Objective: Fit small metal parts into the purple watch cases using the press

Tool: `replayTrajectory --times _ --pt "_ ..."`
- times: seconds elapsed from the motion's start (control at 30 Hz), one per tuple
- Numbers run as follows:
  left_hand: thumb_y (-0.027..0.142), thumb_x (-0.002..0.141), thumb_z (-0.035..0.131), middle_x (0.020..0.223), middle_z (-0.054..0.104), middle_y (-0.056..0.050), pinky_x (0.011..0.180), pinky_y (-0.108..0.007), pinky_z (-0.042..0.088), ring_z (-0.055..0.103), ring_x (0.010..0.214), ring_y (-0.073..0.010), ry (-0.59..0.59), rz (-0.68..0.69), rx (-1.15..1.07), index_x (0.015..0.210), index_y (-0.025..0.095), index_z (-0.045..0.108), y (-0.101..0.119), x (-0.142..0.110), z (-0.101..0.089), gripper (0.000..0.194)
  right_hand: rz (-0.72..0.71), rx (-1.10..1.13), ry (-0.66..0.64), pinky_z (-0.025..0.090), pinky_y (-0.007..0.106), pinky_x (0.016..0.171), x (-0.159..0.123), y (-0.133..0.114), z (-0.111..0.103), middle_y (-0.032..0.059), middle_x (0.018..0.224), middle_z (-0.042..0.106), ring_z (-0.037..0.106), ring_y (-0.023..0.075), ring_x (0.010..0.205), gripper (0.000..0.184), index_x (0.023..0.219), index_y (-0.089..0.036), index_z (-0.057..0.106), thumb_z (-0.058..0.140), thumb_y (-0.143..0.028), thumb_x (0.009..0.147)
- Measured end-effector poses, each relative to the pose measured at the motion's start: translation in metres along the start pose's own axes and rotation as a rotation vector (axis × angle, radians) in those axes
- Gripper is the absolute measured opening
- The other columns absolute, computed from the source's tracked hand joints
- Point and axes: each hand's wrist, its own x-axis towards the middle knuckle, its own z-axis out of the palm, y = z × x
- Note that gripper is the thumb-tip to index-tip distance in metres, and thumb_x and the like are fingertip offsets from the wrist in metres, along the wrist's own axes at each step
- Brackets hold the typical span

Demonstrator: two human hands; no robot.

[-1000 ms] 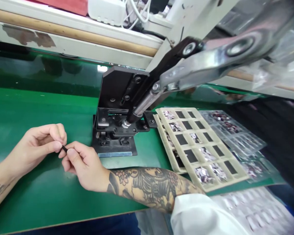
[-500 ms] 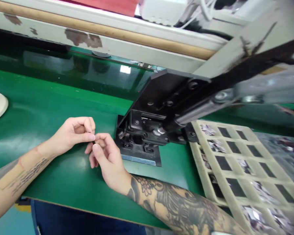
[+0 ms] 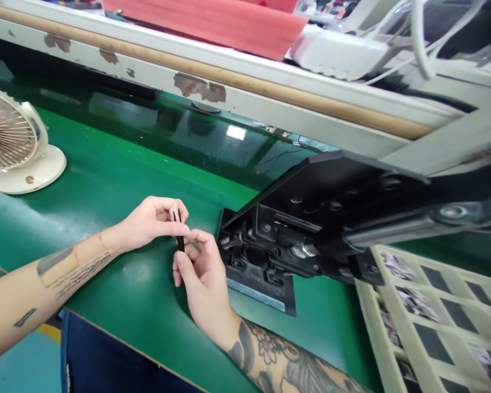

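Observation:
A small pair of black tweezers (image 3: pixel 180 243) stands nearly upright between my hands, its two thin prongs uppermost. My left hand (image 3: pixel 157 222) is closed, thumb and fingers pinching around the pronged end. Lower down, my right hand (image 3: pixel 200 267) grips the other end between thumb and forefinger, its remaining fingers curled. Whether some tiny piece sits between the prongs is too small to tell. Just right of my right hand is a black metal press fixture (image 3: pixel 265 245) with a spring and a cylinder rod, mounted on a black base plate.
A cream fan (image 3: pixel 45 169) stands at the left on the green table (image 3: pixel 118 305). A beige compartment tray (image 3: pixel 396 327) with shiny small parts and dark pads lies at the right. Above the back runs a shelf edge (image 3: pixel 245 71) carrying red foam (image 3: pixel 213 24) and white cables.
The view has shifted left and upward, bringing the fan into sight. The tweezers, mostly hidden before, now show clearly between my hands, which remain close together.

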Motion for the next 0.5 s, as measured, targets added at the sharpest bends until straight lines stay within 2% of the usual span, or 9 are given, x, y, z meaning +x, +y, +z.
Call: replayTrajectory --times 0.07,0.17,0.23,0.3,0.37,0.4,0.43,0.5 --pt "0.035 0.08 0.101 0.088 0.068 -0.002 0.071 -0.028 0.06 0.067 0.072 -0.0127 -0.015 -0.01 -0.01 0.077 0.014 0.073 -0.0016 0.0011 -0.0008 0.035 -0.017 -0.002 0.004 0.048 0.018 0.054 0.0007 -0.0004 -0.0002 -0.0045 0.094 0.061 0.056 0.0067 0.06 0.022 0.124 -0.028 0.051 0.066 -0.039 0.111" --pt "0.034 0.08 0.1 0.097 0.074 -0.007 0.077 -0.032 0.062 0.072 0.08 -0.0171 -0.038 -0.02 -0.011 0.092 0.014 0.083 -0.0051 0.0019 -0.0035 0.029 -0.041 0.013 0.01 0.051 0.019 0.052 0.0019 -0.0021 -0.0009 -0.001 0.109 0.064 0.063 0.0068 0.062 0.018 0.124 -0.029 0.049 0.059 -0.038 0.114" --pt "0.031 0.082 0.098 0.104 0.076 -0.008 0.079 -0.031 0.062 0.073 0.082 -0.0161 -0.035 -0.022 0.008 0.103 0.015 0.086 -0.0071 0.0015 -0.0043 0.029 -0.035 0.016 0.001 0.054 0.02 0.051 0.0027 -0.0035 -0.0012 -0.0001 0.111 0.063 0.066 0.0083 0.063 0.019 0.126 -0.029 0.048 0.058 -0.04 0.115" --pt "0.03 0.088 0.093 0.113 0.074 -0.008 0.077 -0.03 0.061 0.071 0.075 -0.012 -0.041 -0.019 0.011 0.13 0.02 0.083 -0.0084 0.0003 -0.0031 0.045 -0.028 0.018 0.001 0.055 0.021 0.05 0.0031 -0.0041 -0.0014 0.0004 0.11 0.064 0.068 0.0094 0.063 0.023 0.129 -0.029 0.048 0.06 -0.042 0.114" --pt "0.027 0.09 0.091 0.125 0.07 -0.007 0.074 -0.028 0.06 0.07 0.075 -0.0097 -0.011 0.012 0.008 0.16 0.032 0.063 -0.0091 -0.001 -0.0006 0.076 -0.037 0.021 0.01 0.054 0.021 0.049 0.0031 -0.004 -0.0014 0.0006 0.108 0.065 0.067 0.0097 0.062 0.025 0.131 -0.029 0.049 0.061 -0.044 0.114" --pt "0.027 0.09 0.091 0.131 0.068 -0.008 0.074 -0.027 0.06 0.07 0.078 -0.0101 0.005 0.03 0.013 0.167 0.037 0.053 -0.0094 -0.0014 0.0008 0.087 -0.045 0.021 0.015 0.054 0.021 0.049 0.003 -0.0038 -0.0015 0.0007 0.107 0.066 0.067 0.0097 0.062 0.027 0.132 -0.029 0.049 0.062 -0.043 0.114" --pt "0.027 0.09 0.092 0.133 0.067 -0.009 0.073 -0.026 0.059 0.07 0.081 -0.0107 0.003 0.036 0.023 0.169 0.037 0.051 -0.0096 -0.0015 0.002 0.09 -0.051 0.021 0.015 0.054 0.021 0.049 0.0028 -0.0037 -0.0017 0.001 0.107 0.068 0.067 0.0099 0.061 0.028 0.134 -0.03 0.049 0.062 -0.043 0.114" --pt "0.033 0.093 0.089 0.127 0.068 -0.011 0.067 -0.025 0.056 0.065 0.075 -0.0097 -0.074 0.006 0.045 0.157 0.028 0.066 -0.0092 -0.0009 0.0034 0.068 -0.054 0.013 -0.001 0.054 0.021 0.05 0.0027 -0.0041 -0.0023 0.0021 0.107 0.071 0.069 0.0107 0.06 0.03 0.138 -0.03 0.05 0.063 -0.042 0.113"
